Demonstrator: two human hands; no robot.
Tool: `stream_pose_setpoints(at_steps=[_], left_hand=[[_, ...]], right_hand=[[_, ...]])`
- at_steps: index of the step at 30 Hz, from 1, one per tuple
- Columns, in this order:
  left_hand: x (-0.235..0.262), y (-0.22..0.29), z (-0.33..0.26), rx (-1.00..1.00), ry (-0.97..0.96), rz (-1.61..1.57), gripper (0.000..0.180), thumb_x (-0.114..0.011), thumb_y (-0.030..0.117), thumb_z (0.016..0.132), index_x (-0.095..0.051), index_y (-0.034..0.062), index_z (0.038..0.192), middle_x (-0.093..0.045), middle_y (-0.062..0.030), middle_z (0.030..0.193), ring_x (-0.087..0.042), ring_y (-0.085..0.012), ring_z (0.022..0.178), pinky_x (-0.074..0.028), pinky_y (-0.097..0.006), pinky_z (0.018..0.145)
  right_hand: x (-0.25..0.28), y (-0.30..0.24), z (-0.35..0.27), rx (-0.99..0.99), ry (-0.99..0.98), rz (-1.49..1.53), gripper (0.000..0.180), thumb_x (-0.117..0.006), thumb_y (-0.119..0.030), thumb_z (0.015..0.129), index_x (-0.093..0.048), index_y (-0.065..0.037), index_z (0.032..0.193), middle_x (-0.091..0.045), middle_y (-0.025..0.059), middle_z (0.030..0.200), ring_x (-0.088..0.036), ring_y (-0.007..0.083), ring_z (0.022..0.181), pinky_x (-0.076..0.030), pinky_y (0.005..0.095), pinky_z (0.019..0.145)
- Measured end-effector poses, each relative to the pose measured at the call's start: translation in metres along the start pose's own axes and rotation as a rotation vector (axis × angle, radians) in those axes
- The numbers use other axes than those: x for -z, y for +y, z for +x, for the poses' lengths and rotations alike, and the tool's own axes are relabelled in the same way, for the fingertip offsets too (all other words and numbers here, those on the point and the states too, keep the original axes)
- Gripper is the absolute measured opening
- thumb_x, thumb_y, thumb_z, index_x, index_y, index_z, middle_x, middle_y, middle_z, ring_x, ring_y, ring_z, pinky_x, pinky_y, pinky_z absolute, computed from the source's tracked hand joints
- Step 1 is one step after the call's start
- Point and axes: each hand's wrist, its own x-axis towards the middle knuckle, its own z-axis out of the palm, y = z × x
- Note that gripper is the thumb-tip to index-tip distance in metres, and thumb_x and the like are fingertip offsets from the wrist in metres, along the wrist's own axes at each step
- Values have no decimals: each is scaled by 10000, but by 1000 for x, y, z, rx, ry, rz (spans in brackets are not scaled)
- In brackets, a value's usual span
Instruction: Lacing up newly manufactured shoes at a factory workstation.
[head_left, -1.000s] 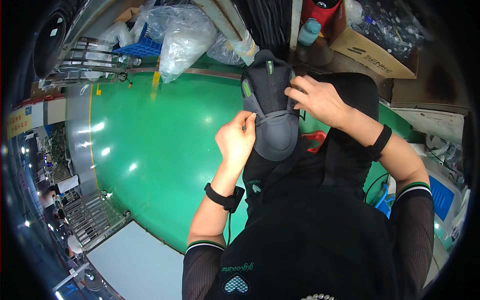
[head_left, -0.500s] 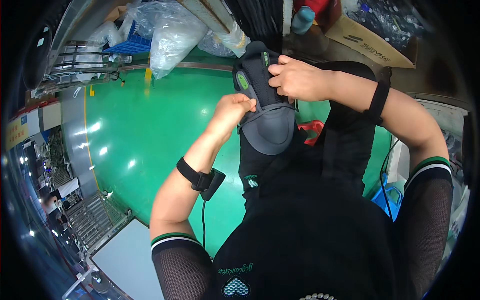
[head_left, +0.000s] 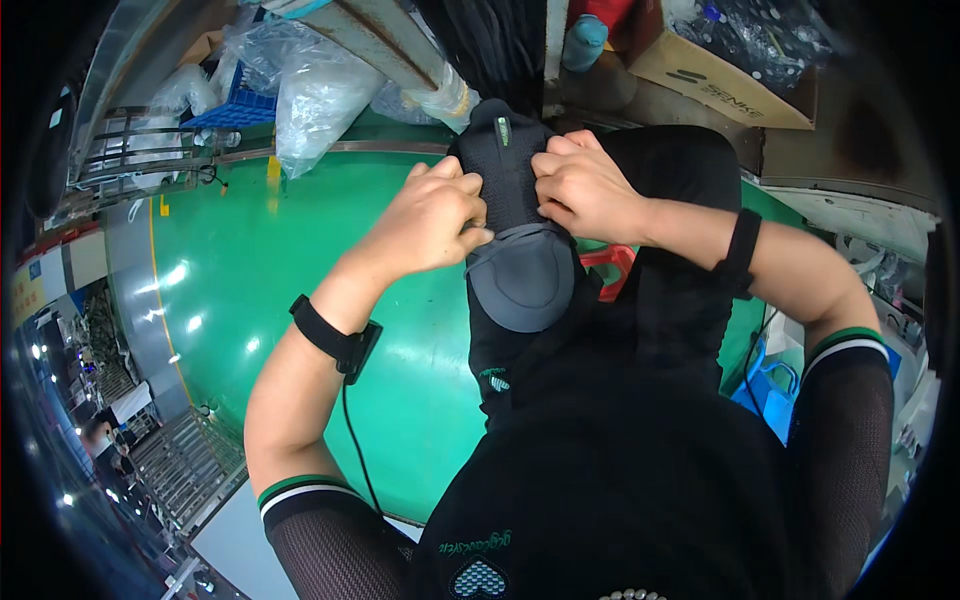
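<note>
A dark grey shoe (head_left: 524,290) rests on my left thigh, its rounded toe cap toward my body. Its black textured tongue (head_left: 506,185) lies uppermost, with a small green label near the far end. My left hand (head_left: 428,215) has its fingers curled and pinched on the shoe's left edge, thumb near the toe seam. Across from it, my right hand (head_left: 588,190) grips the right edge with bent fingers. Both hands cover the shoe's side panels, so what exactly each fingertip pinches is hidden.
Clear plastic bags (head_left: 325,105) and a blue crate (head_left: 240,105) sit at the far left. A cardboard box (head_left: 715,85) of dark bagged pieces stands far right. Below my right wrist is a red plastic item (head_left: 615,270); a blue basket (head_left: 768,390) is at right. The floor (head_left: 300,270) is green.
My left hand has moved from a pinch near the toe seam to a grip farther up the left edge, covering the side's green patch. My right hand still holds the right edge.
</note>
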Motion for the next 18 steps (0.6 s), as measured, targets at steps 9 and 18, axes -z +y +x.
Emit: stream_pose_setpoints(at_steps=[9,18], left_hand=[[-27,10,1,273,344,-309,115,-643,158,821,-663,63,760,-540,-44,789,-497,-222,875,-386,-365,801],[-22,50,-4,507,1217,-801,133,-578,57,919,-591,26,790,-524,-59,813,-485,-199,794,-417,-315,736]], right_hand=[[-11,-40,4,89,397,456,86,-631,-182,832,-600,-126,775,-531,60,915,-473,286,902,-354,391,796],[0,-64,6,143,305,1064,114,-603,-99,919,-585,-12,847,-366,119,1328,-551,136,791,-476,301,777]])
